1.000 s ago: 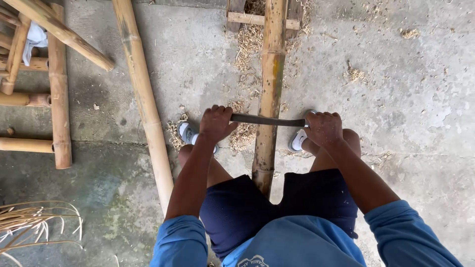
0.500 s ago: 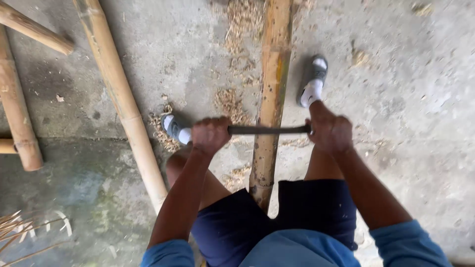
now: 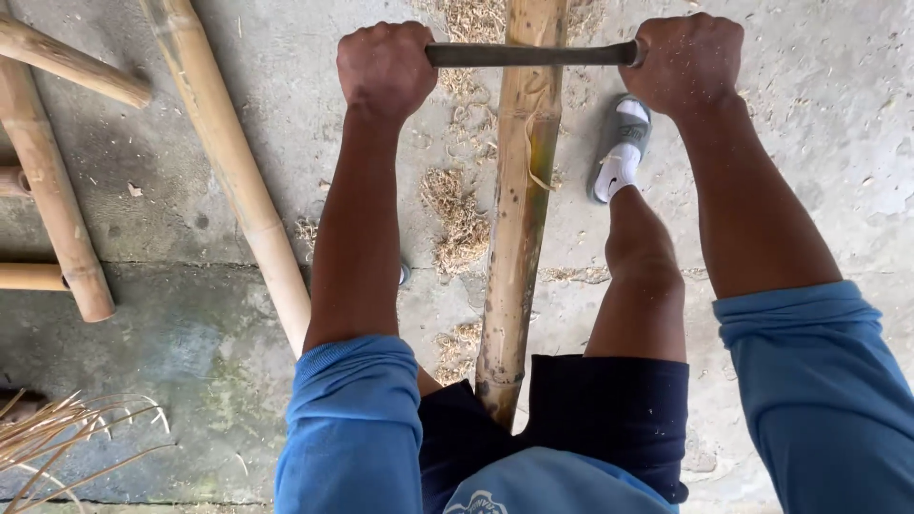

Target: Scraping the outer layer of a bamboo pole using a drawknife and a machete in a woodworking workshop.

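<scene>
The bar [image 3: 528,54] held in both fists is dark grey. Under it the bamboo pole [image 3: 519,209] is yellow-brown with a green streak. Below the right fist, the sandal [image 3: 624,138] is grey over a white sock. The sleeves [image 3: 352,428] are blue and the shorts [image 3: 609,409] dark navy.
</scene>
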